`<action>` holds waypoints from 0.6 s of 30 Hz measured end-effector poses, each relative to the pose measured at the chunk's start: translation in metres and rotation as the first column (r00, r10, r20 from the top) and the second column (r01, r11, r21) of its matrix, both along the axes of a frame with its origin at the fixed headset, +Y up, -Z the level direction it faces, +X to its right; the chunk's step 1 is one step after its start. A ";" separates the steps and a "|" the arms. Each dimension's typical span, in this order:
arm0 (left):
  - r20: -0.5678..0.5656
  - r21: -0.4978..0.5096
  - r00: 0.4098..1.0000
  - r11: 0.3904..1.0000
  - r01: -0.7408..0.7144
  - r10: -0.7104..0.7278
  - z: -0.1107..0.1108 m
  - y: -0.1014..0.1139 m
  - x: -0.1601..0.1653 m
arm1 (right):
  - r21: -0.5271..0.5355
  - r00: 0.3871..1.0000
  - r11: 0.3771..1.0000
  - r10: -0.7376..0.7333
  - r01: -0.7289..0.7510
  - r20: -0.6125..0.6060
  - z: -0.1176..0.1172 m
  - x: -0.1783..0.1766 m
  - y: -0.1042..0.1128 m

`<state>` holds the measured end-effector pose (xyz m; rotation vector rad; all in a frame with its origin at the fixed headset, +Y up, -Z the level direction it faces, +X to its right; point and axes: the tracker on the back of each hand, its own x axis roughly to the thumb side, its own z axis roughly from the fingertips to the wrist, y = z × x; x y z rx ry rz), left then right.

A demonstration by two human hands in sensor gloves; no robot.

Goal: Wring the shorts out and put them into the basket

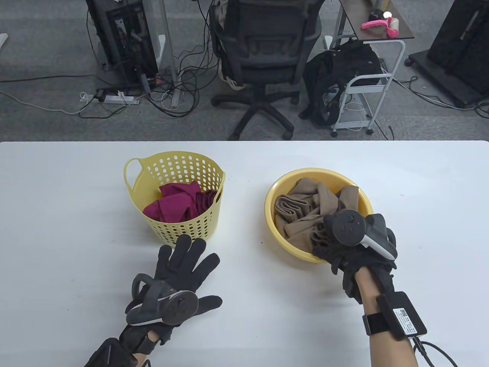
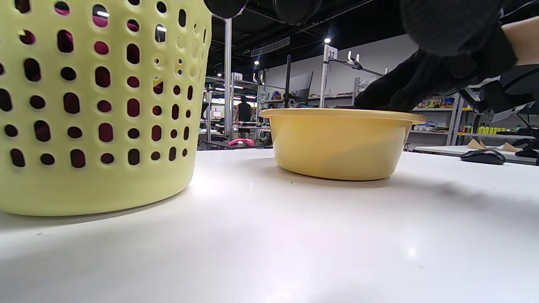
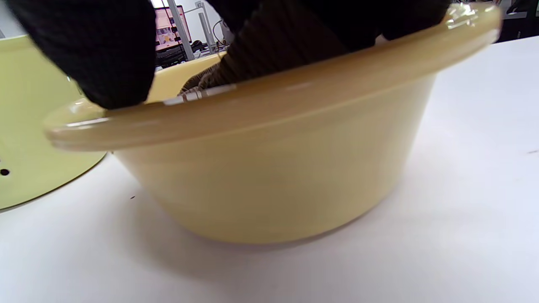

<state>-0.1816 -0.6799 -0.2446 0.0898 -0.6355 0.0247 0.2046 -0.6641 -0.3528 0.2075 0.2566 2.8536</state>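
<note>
The brown shorts lie bunched in the yellow basin on the bench. The right hand reaches in, grasping them. The left hand rests flat, fingers spread, beside the basket.

Basket left of basin

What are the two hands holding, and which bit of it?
The right hand reaches into the yellow bowl onto the near edge of the brown shorts; its fingers are hidden, so a grip cannot be told. The left hand holds nothing, fingers spread.
</note>
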 end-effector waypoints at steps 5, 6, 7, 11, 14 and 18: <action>0.000 0.001 1.000 1.000 -0.002 0.002 0.000 0.000 0.000 | -0.026 1.000 0.999 0.020 -0.019 0.021 -0.010 -0.002 -0.006; 0.000 0.002 1.000 1.000 -0.003 0.003 0.000 0.000 0.000 | -0.031 0.999 0.999 0.024 -0.023 0.022 -0.011 -0.002 -0.007; 0.001 0.002 1.000 1.000 -0.002 0.002 0.000 0.000 0.000 | -0.036 0.999 0.999 0.029 -0.029 0.023 -0.013 -0.002 -0.008; 0.002 0.003 1.000 1.000 0.001 -0.001 0.001 0.000 0.001 | -0.046 0.999 0.998 0.036 -0.034 0.033 -0.019 -0.002 -0.011; 0.005 -0.001 1.000 1.000 -0.001 0.001 0.001 0.000 0.001 | -0.054 0.998 0.998 0.043 -0.041 0.036 -0.021 -0.001 -0.014; 0.003 -0.011 1.000 1.000 -0.004 0.004 0.000 -0.001 0.001 | -0.041 0.997 0.997 0.066 -0.065 0.039 -0.022 -0.001 -0.015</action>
